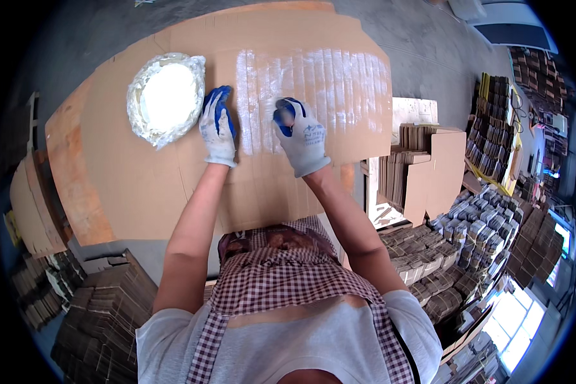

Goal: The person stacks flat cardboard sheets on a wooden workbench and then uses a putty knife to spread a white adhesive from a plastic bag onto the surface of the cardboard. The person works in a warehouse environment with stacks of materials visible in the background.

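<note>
A cardboard sheet (281, 185) covers the table in front of me. White, wet-looking smears coat a row of narrow cardboard strips (339, 89) on it. My left hand (219, 128), in a white and blue coated glove, rests at the left edge of these strips, fingers stretched out and nothing visible in it. Over the strips, my right hand (301, 136) in a matching glove is closed around a small, roundish greyish-brown thing (288, 116); it is blurred and mostly hidden. Left of my left hand stands a plastic-lined bowl (171, 96) with bright white contents.
At the right of the table, cut cardboard pieces (400, 173) stand in a stack. Tied cardboard bundles (422, 256) lie nearer on the right, and more cardboard stacks (105, 313) are at the lower left. A worn orange-brown board (77, 173) shows under the sheet.
</note>
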Demonstrator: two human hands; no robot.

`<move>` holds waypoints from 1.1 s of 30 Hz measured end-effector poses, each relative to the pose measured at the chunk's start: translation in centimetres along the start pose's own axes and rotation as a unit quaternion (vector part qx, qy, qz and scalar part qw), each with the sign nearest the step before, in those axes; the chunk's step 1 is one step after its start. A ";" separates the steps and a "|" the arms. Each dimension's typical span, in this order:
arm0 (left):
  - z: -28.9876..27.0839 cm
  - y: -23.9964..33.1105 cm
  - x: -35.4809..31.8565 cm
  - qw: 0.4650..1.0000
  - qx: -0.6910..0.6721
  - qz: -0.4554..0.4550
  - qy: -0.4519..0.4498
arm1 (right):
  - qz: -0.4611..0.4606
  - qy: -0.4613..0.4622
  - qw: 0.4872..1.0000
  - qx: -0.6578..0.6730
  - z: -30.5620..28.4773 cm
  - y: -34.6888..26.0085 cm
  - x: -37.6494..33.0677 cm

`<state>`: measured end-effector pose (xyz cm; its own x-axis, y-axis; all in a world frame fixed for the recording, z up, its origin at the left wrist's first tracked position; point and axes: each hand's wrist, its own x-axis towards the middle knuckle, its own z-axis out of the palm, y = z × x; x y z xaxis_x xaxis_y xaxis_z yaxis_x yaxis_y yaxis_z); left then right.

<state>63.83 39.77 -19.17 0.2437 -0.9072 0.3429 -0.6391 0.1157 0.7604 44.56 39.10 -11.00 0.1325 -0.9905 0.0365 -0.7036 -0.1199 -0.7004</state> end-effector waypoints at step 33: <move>3.6 9.6 -9.8 0.820 -0.020 0.314 -0.479 | 0.104 0.056 0.982 0.146 -4.4 3.2 -9.4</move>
<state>52.69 48.35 -17.27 -0.8206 -0.5632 0.0975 -0.3908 0.6773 0.6234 37.98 47.76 -10.47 -0.0828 -0.9946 -0.0623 -0.4749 0.0944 -0.8749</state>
